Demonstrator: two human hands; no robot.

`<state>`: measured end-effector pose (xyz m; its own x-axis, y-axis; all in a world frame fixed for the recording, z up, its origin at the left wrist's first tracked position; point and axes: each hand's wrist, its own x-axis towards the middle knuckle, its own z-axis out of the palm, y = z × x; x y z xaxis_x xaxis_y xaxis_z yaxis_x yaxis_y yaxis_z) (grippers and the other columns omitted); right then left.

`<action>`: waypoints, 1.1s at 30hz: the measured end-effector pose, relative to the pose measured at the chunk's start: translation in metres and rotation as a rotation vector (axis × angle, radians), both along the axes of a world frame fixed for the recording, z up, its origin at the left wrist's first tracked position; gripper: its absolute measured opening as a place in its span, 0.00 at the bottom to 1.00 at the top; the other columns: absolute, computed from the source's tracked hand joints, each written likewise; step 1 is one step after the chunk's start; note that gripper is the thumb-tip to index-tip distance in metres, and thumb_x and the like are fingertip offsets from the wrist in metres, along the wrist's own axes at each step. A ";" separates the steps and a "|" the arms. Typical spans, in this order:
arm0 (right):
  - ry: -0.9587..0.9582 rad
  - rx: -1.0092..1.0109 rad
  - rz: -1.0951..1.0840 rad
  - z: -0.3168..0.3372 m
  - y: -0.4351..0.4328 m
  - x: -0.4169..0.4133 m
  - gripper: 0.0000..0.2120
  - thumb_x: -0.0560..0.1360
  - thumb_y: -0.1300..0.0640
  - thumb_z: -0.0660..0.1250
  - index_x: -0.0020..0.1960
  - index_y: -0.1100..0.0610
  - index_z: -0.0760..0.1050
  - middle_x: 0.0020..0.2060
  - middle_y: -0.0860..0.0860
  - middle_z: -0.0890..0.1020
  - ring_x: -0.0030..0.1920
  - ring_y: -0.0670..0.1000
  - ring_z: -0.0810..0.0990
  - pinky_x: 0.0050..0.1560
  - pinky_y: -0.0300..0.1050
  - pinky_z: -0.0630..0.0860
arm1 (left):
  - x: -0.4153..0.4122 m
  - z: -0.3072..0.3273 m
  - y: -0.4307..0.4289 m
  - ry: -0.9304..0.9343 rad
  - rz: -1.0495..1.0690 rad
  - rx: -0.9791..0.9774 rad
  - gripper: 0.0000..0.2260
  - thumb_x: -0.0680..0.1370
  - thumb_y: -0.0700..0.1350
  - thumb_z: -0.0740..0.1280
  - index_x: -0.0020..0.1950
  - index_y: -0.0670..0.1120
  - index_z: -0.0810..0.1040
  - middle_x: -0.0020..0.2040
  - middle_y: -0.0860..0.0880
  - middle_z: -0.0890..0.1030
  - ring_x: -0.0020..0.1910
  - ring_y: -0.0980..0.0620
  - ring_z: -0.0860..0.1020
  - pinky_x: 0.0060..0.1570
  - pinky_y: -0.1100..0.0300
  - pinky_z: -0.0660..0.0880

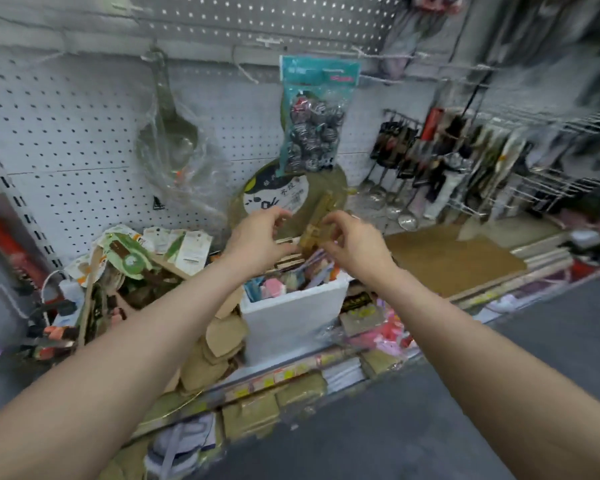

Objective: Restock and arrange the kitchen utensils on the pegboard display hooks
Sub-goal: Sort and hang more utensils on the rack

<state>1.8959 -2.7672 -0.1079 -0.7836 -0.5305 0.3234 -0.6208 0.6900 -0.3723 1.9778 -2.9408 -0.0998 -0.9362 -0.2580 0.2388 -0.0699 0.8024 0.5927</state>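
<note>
Mostly the blur decides what can be read. Both hands meet in front of the pegboard (66, 116), and between them is the wooden utensil (317, 216), a yellowish-brown long piece standing almost upright. Its exact kind I cannot tell, because it is smeared and its lower end is hidden behind the fingers. The left hand (260, 237) has its fingers curled around the lower part. The right hand (354, 244) pinches the piece from the other side, a little higher.

Behind the hands a round bamboo board (340, 181) with a white label leans on the pegboard, and the hands cover its lower edge. Above it hangs a bag of scourers (312, 126), whose bottom overlaps the board. To the left a ladle (168, 133) hangs in clear plastic wrap, and the wrap makes its outline unclear. At the right a row of hanging utensils (413, 161) is strongly blurred, and farther right the things cannot be made out.

Below the hands stands a white foam box (291, 313), full of small items, near the front edge of the shelf (291, 368). Left of the box, carded packs (136, 254) lie in a loose heap. Right of it a flat brown mat (444, 258) lies on the shelf. The pegboard is bare in its left part, and also between the ladle and the bag. Both forearms are cut off by the lower edge of the view.
</note>
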 end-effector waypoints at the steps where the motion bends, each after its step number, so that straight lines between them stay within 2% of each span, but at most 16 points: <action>1: 0.007 0.007 -0.020 0.005 0.025 -0.002 0.16 0.74 0.56 0.68 0.61 0.53 0.74 0.47 0.51 0.82 0.46 0.56 0.80 0.45 0.50 0.77 | -0.007 0.004 0.022 0.015 -0.032 -0.004 0.25 0.70 0.50 0.76 0.65 0.52 0.74 0.58 0.52 0.78 0.54 0.52 0.77 0.55 0.53 0.76; 4: 0.017 0.036 -0.102 0.020 0.098 -0.008 0.16 0.76 0.55 0.68 0.63 0.52 0.73 0.47 0.49 0.82 0.45 0.54 0.81 0.44 0.54 0.79 | -0.029 0.014 0.087 0.050 -0.136 -0.018 0.25 0.70 0.50 0.76 0.65 0.51 0.74 0.57 0.51 0.78 0.54 0.51 0.77 0.56 0.52 0.76; 6: 0.018 0.034 -0.163 0.027 0.145 -0.011 0.16 0.76 0.54 0.69 0.63 0.51 0.73 0.47 0.48 0.82 0.45 0.52 0.80 0.45 0.53 0.79 | -0.045 0.020 0.130 0.069 -0.201 -0.005 0.24 0.69 0.50 0.76 0.64 0.52 0.74 0.55 0.51 0.79 0.53 0.50 0.78 0.55 0.51 0.77; 10: 0.042 0.022 -0.309 0.035 0.230 -0.015 0.17 0.75 0.54 0.69 0.63 0.49 0.73 0.47 0.48 0.82 0.46 0.52 0.80 0.45 0.48 0.78 | -0.074 0.028 0.215 0.101 -0.313 -0.005 0.24 0.71 0.51 0.75 0.64 0.53 0.73 0.56 0.54 0.77 0.52 0.53 0.76 0.53 0.56 0.75; 14: 0.042 0.016 -0.420 0.035 0.296 -0.026 0.16 0.74 0.55 0.69 0.61 0.49 0.73 0.46 0.48 0.81 0.45 0.54 0.80 0.48 0.50 0.78 | -0.103 0.031 0.285 0.114 -0.420 0.012 0.24 0.70 0.50 0.76 0.64 0.53 0.73 0.57 0.54 0.77 0.54 0.53 0.76 0.56 0.51 0.76; 19: 0.012 -0.013 -0.515 0.032 0.351 -0.058 0.16 0.75 0.55 0.69 0.61 0.49 0.73 0.47 0.48 0.80 0.45 0.53 0.80 0.48 0.50 0.78 | -0.155 0.026 0.340 0.102 -0.502 -0.004 0.25 0.70 0.51 0.76 0.65 0.51 0.73 0.58 0.53 0.77 0.55 0.53 0.76 0.59 0.50 0.74; 23: -0.002 0.003 -0.576 0.028 0.381 -0.103 0.17 0.75 0.54 0.69 0.63 0.49 0.72 0.48 0.48 0.81 0.47 0.53 0.80 0.50 0.51 0.77 | -0.212 0.020 0.371 0.098 -0.562 0.000 0.26 0.70 0.51 0.76 0.65 0.52 0.73 0.57 0.53 0.77 0.55 0.53 0.76 0.58 0.51 0.75; 27: -0.008 -0.009 -0.633 0.030 0.404 -0.150 0.17 0.75 0.54 0.69 0.63 0.49 0.73 0.48 0.48 0.81 0.47 0.52 0.80 0.50 0.51 0.77 | -0.271 0.020 0.398 0.104 -0.613 0.003 0.25 0.69 0.52 0.76 0.64 0.53 0.73 0.56 0.54 0.77 0.51 0.55 0.75 0.54 0.57 0.74; 33: -0.011 -0.037 -0.724 0.037 0.450 -0.213 0.17 0.75 0.54 0.69 0.63 0.50 0.73 0.49 0.48 0.81 0.48 0.52 0.81 0.50 0.49 0.77 | -0.355 0.021 0.446 0.089 -0.701 0.018 0.25 0.69 0.52 0.76 0.63 0.53 0.74 0.55 0.54 0.77 0.53 0.53 0.77 0.56 0.54 0.75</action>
